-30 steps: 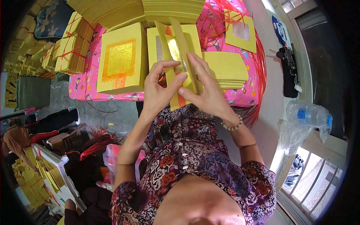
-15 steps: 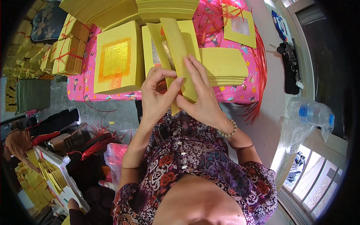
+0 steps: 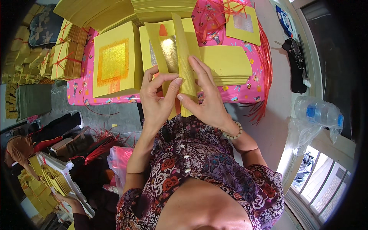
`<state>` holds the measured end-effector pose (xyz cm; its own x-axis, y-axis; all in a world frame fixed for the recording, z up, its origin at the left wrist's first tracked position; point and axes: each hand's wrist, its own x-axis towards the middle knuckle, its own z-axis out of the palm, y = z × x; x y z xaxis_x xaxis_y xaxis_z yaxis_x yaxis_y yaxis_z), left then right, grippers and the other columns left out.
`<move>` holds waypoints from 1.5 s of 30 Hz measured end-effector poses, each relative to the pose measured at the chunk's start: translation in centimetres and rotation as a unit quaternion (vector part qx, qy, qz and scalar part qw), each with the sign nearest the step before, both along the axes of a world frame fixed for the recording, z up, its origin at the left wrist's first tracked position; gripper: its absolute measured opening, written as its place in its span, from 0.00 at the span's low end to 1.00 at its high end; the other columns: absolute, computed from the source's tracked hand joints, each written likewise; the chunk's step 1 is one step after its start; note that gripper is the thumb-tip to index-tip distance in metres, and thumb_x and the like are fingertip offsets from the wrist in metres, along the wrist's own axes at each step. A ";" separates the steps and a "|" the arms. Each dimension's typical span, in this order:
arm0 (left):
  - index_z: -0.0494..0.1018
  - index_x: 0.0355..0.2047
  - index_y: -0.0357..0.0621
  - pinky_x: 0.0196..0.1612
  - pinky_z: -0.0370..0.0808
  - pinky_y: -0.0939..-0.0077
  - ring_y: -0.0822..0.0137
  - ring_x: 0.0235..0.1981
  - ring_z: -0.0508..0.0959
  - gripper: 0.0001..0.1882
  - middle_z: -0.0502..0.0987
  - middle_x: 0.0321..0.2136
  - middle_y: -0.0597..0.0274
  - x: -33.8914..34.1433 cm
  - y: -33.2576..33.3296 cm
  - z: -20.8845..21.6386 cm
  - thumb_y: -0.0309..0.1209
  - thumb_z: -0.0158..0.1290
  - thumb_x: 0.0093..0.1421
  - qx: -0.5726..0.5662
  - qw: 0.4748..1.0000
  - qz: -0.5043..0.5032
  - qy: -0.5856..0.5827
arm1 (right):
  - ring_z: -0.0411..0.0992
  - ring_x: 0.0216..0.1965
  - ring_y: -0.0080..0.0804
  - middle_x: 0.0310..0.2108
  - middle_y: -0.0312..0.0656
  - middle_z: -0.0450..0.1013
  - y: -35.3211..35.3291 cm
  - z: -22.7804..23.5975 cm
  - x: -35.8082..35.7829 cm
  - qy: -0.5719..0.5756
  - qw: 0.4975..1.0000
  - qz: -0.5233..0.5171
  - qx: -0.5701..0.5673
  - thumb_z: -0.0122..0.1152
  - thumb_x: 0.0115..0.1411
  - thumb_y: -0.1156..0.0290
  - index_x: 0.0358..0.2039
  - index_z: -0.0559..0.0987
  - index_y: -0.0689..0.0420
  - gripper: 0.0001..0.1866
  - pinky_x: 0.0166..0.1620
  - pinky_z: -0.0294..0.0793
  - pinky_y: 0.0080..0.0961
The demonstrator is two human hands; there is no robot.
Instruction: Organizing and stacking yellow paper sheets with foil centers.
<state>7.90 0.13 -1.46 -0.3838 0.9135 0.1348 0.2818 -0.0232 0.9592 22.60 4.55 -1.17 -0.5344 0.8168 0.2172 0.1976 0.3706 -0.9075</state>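
Note:
A sheet of yellow joss paper (image 3: 184, 57) stands partly folded in front of me, its two sides turned up around a gold foil patch. My left hand (image 3: 157, 96) is closed near its lower part, thumb and index finger meeting at the fold. Along the right side lie the extended fingers of my right hand (image 3: 207, 97), its thumb pressing the near end, so the sheet sits in its grip. Beneath is a pile of flat yellow sheets (image 3: 190, 28) with a silver patch partly showing. To the right lies a stack of folded yellow papers (image 3: 226, 61).
A tall stack with a gold square (image 3: 113, 63) stands left on the pink patterned cloth (image 3: 126, 99). Red strips (image 3: 266, 69) hang off the right edge. Tied bundles (image 3: 67, 55) sit farther left. A plastic bottle (image 3: 320, 115) lies by the window. Another person's hand (image 3: 73, 202) works at lower left.
The sheet's upturned sides have spread apart, so more gold foil shows. Both my hands stay on it, with small shifts. The other person's hand at lower left has come further into view.

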 end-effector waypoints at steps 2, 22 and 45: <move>0.79 0.33 0.41 0.38 0.73 0.78 0.68 0.40 0.74 0.08 0.69 0.41 0.57 0.0 0.0 0.0 0.29 0.61 0.53 -0.002 0.999 0.006 0.053 | 0.51 0.64 0.49 0.62 0.55 0.50 0.0 -0.2 0.0 0.003 1.000 0.002 -0.003 0.63 0.51 0.72 0.64 0.51 0.62 0.43 0.63 0.54 0.35; 0.79 0.30 0.40 0.45 0.68 0.75 0.67 0.42 0.71 0.07 0.70 0.40 0.59 -0.3 0.6 -1.6 0.29 0.62 0.52 0.018 0.999 -0.012 -0.042 | 0.57 0.61 0.40 0.61 0.50 0.52 0.3 -1.8 -0.2 0.117 0.990 0.003 -0.078 0.62 0.51 0.75 0.64 0.51 0.61 0.42 0.56 0.67 0.34; 0.80 0.31 0.43 0.48 0.67 0.73 0.66 0.44 0.70 0.07 0.70 0.41 0.59 -0.1 0.7 -1.6 0.29 0.62 0.52 0.024 0.999 -0.024 -0.033 | 0.58 0.60 0.39 0.60 0.49 0.52 0.4 -1.6 0.2 0.139 0.985 0.012 -0.102 0.61 0.53 0.76 0.63 0.51 0.62 0.41 0.57 0.66 0.35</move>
<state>7.78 0.83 -3.09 -0.3490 0.9243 0.1547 0.2151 -0.0817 0.9732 22.83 4.91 -2.77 -0.4971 0.8465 0.1906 -0.0762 0.1762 -0.9814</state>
